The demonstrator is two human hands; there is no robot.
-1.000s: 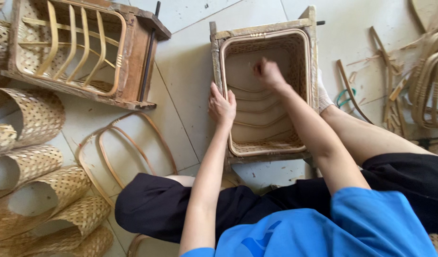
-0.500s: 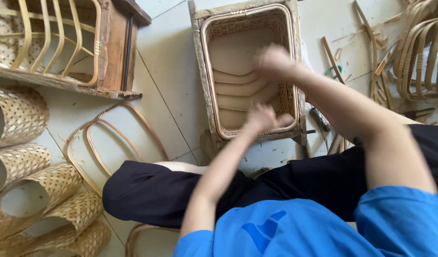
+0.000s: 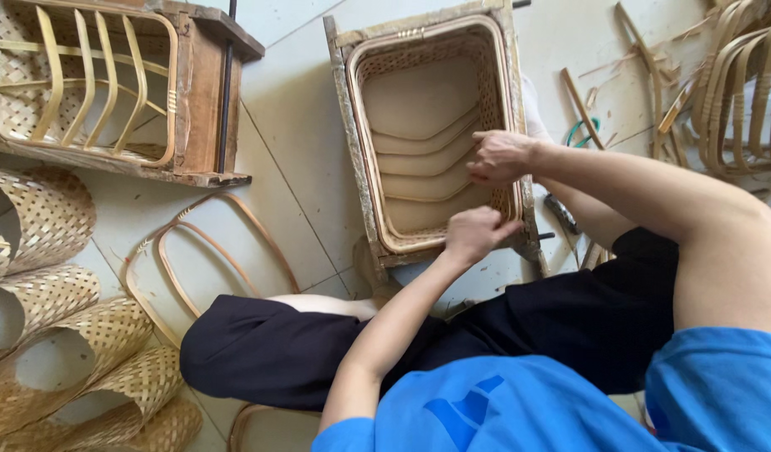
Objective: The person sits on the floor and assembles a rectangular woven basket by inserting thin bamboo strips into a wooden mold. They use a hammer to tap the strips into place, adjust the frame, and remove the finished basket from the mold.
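On the tiled floor (image 3: 293, 151), directly in front of the seated person's knees, sits a rectangular woven bamboo basket (image 3: 427, 125) set inside a rough wooden frame (image 3: 345, 125). Its mouth faces up toward the camera, and its long axis runs away from the person, tilted slightly leftward at the far end. Inside the basket lie several curved bamboo strips (image 3: 419, 163), stacked one after another across its bottom.

The left hand (image 3: 476, 233) is curled shut at the basket's near rim, fingers folded in; whether it pinches a strip cannot be told. The right hand (image 3: 500, 156) hovers over the basket's right wall, fingers bent loosely together and touching the rim there.

Left of the basket, well apart, a second wooden frame (image 3: 203, 92) holds another woven basket with upright bamboo ribs (image 3: 84, 75). Nearer the person on that side lie two bent bamboo hoops (image 3: 185, 243) flat on the floor, and beyond them a row of curled woven bamboo sheets (image 3: 59, 335). Right of the basket, loose bamboo sticks (image 3: 580, 105) and a stack of bent hoops (image 3: 737, 92) are scattered.
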